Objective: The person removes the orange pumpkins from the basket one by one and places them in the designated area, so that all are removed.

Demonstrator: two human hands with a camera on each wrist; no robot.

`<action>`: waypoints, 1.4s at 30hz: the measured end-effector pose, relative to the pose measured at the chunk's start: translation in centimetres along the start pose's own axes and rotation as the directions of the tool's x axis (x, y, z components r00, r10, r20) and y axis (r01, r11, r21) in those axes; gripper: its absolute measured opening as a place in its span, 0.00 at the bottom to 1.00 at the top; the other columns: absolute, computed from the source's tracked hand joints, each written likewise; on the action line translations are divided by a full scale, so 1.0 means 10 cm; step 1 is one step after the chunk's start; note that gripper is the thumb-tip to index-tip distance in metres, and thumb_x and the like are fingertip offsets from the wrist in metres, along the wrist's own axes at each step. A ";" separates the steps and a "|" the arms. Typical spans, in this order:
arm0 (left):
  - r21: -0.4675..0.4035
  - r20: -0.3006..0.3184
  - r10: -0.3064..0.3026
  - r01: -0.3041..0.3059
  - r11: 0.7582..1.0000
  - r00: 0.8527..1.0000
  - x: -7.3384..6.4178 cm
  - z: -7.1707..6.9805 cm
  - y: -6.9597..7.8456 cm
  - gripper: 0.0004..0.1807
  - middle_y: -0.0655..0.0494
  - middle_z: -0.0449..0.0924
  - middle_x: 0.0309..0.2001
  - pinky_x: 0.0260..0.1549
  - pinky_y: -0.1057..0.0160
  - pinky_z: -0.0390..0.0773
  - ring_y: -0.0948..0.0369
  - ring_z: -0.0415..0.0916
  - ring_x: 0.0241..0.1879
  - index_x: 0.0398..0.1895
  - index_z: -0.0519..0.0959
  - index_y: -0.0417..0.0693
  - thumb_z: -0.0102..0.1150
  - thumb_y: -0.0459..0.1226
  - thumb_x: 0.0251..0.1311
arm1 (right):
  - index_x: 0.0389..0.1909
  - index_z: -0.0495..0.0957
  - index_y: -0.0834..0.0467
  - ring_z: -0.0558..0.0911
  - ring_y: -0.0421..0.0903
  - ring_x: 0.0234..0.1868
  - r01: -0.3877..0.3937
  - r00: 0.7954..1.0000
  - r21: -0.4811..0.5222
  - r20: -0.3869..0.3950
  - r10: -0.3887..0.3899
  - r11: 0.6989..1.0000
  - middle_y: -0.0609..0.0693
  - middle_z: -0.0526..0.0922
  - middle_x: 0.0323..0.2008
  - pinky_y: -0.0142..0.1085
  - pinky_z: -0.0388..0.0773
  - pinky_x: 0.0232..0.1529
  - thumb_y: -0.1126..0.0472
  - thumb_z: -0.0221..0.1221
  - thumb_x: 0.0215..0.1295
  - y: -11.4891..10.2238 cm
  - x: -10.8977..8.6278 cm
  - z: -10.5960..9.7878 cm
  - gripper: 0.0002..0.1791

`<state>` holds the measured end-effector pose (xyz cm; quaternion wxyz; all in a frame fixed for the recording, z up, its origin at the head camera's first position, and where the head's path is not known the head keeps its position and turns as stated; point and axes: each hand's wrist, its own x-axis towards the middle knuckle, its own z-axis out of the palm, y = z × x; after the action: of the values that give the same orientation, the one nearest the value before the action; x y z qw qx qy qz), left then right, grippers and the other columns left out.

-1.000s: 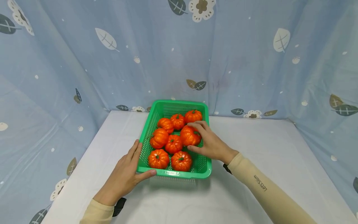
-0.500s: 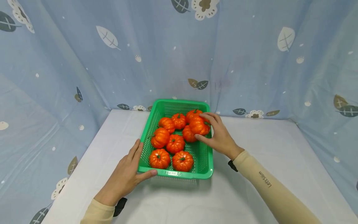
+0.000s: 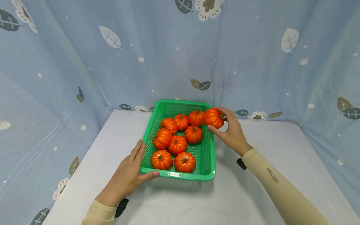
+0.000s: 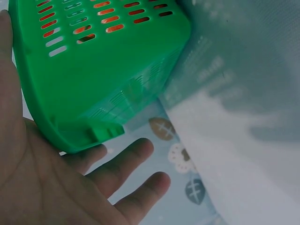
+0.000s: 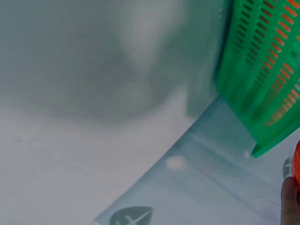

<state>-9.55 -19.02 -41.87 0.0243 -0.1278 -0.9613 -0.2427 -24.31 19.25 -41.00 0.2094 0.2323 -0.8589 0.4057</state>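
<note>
My right hand (image 3: 232,131) grips a small orange pumpkin (image 3: 213,117) by its sides, its green stem facing right. That pumpkin is above the right rim of a green plastic basket (image 3: 206,177); only its edge and a fingertip (image 5: 289,197) show in the right wrist view. Several more small pumpkins lie inside the basket, among them one (image 3: 193,134) near the right wall and one (image 3: 184,162) at the front. At the basket's front left corner rests my left hand (image 3: 125,175), thumb along the front rim and fingers extended on the left side. The left wrist view shows its fingers (image 4: 122,166) below the rim.
A white cloth covers the table (image 3: 267,150) on both sides of the basket. Behind and to the left hangs a blue curtain (image 3: 157,72) printed with leaves and flowers, close to the basket's far side.
My right hand has lifted one pumpkin out of the basket's right side and carried it back and right over the rim. Another pumpkin beneath it is now uncovered. The left hand stays put.
</note>
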 end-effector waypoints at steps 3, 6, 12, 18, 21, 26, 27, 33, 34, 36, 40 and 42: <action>0.001 -0.003 -0.004 0.004 1.000 1.000 -0.01 0.00 -0.01 0.64 0.45 0.39 0.81 0.63 0.36 0.65 0.33 0.61 0.69 0.82 0.46 0.41 0.56 0.72 0.56 | 0.71 0.67 0.52 0.71 0.48 0.62 -0.042 0.999 -0.012 -0.020 0.042 0.999 0.50 0.67 0.68 0.47 0.75 0.56 0.50 0.75 0.58 0.07 -0.01 -0.02 0.42; 0.001 -0.008 -0.003 0.003 1.000 1.000 -0.01 0.00 -0.02 0.63 0.44 0.39 0.81 0.62 0.36 0.66 0.33 0.61 0.68 0.82 0.46 0.41 0.57 0.72 0.56 | 0.70 0.68 0.53 0.72 0.51 0.61 -0.090 0.995 -0.040 -0.046 0.088 0.995 0.52 0.67 0.67 0.50 0.75 0.57 0.50 0.74 0.58 0.16 -0.02 -0.05 0.41; -0.014 -0.007 -0.009 0.009 1.000 1.000 -0.02 0.00 -0.02 0.63 0.44 0.39 0.81 0.62 0.36 0.67 0.33 0.62 0.68 0.82 0.45 0.42 0.57 0.71 0.57 | 0.69 0.67 0.58 0.71 0.57 0.61 -0.196 0.981 -0.100 -0.025 0.194 0.975 0.59 0.65 0.65 0.57 0.72 0.61 0.50 0.72 0.61 0.32 -0.04 -0.11 0.39; -0.025 -0.005 -0.013 0.013 1.000 1.000 -0.02 0.00 -0.01 0.63 0.45 0.39 0.81 0.61 0.36 0.68 0.33 0.64 0.67 0.82 0.45 0.43 0.57 0.72 0.56 | 0.70 0.64 0.65 0.72 0.65 0.59 -0.312 0.946 -0.136 0.051 0.321 0.940 0.68 0.64 0.65 0.61 0.72 0.60 0.48 0.69 0.64 0.43 -0.03 -0.16 0.41; -0.027 -0.014 -0.001 0.000 1.000 1.000 -0.02 0.01 -0.01 0.63 0.45 0.40 0.81 0.60 0.37 0.69 0.33 0.66 0.65 0.82 0.45 0.42 0.58 0.71 0.57 | 0.70 0.62 0.68 0.70 0.67 0.61 -0.348 0.929 -0.145 0.081 0.362 0.926 0.70 0.62 0.66 0.61 0.72 0.61 0.49 0.68 0.65 0.49 -0.02 -0.17 0.42; -0.039 -0.008 -0.011 0.010 0.999 1.000 -0.01 0.02 -0.01 0.63 0.48 0.39 0.82 0.59 0.37 0.71 0.32 0.70 0.62 0.83 0.44 0.45 0.58 0.71 0.57 | 0.70 0.61 0.70 0.68 0.68 0.63 -0.399 0.896 -0.185 0.128 0.424 0.898 0.71 0.62 0.66 0.61 0.68 0.64 0.51 0.68 0.65 0.54 -0.04 -0.16 0.42; -0.040 -0.006 -0.014 0.014 0.999 1.000 -0.01 0.02 -0.01 0.63 0.48 0.39 0.82 0.59 0.37 0.71 0.32 0.70 0.61 0.83 0.44 0.45 0.57 0.71 0.57 | 0.70 0.61 0.70 0.68 0.67 0.63 -0.408 0.890 -0.191 0.135 0.435 0.893 0.71 0.62 0.66 0.61 0.68 0.64 0.51 0.68 0.65 0.54 -0.05 -0.15 0.42; -0.042 -0.006 -0.026 0.026 0.999 1.000 -0.01 0.02 -0.01 0.63 0.49 0.38 0.82 0.58 0.38 0.71 0.33 0.71 0.60 0.83 0.43 0.46 0.57 0.72 0.56 | 0.72 0.60 0.69 0.67 0.67 0.64 -0.421 0.874 -0.217 0.162 0.458 0.881 0.71 0.62 0.67 0.61 0.65 0.66 0.49 0.68 0.65 0.57 -0.08 -0.10 0.44; -0.042 -0.007 -0.026 0.026 0.999 1.000 -0.01 0.02 -0.01 0.63 0.49 0.38 0.82 0.58 0.38 0.71 0.33 0.71 0.60 0.83 0.43 0.46 0.57 0.72 0.56 | 0.72 0.60 0.69 0.67 0.67 0.65 -0.424 0.872 -0.219 0.165 0.461 0.879 0.71 0.62 0.67 0.61 0.64 0.67 0.49 0.68 0.65 0.58 -0.08 -0.10 0.44; -0.042 -0.007 -0.026 0.026 0.999 1.000 -0.01 0.02 -0.01 0.63 0.49 0.39 0.82 0.58 0.38 0.72 0.33 0.72 0.60 0.83 0.43 0.46 0.57 0.72 0.56 | 0.72 0.60 0.69 0.67 0.68 0.65 -0.433 0.867 -0.218 0.167 0.470 0.875 0.71 0.61 0.67 0.61 0.64 0.67 0.50 0.68 0.66 0.60 -0.09 -0.08 0.44; -0.044 -0.008 -0.019 0.019 0.999 1.000 0.00 0.02 -0.01 0.63 0.49 0.39 0.82 0.59 0.39 0.71 0.34 0.72 0.61 0.83 0.43 0.46 0.57 0.72 0.56 | 0.73 0.59 0.68 0.67 0.69 0.65 -0.460 0.849 -0.209 0.181 0.496 0.863 0.72 0.60 0.68 0.62 0.64 0.66 0.51 0.67 0.66 0.67 -0.13 -0.05 0.43; -0.043 -0.010 -0.016 0.016 0.999 1.000 0.00 0.02 -0.01 0.63 0.49 0.39 0.82 0.59 0.39 0.72 0.34 0.72 0.60 0.83 0.44 0.46 0.57 0.72 0.55 | 0.74 0.58 0.66 0.67 0.69 0.65 -0.470 0.839 -0.210 0.196 0.508 0.857 0.72 0.59 0.69 0.63 0.65 0.66 0.51 0.67 0.66 0.69 -0.15 -0.03 0.44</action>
<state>-9.54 -19.05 -42.12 0.0246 -0.1193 -0.9568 -0.2640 -26.94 23.77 -45.79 0.0085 0.0363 -0.9372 0.3468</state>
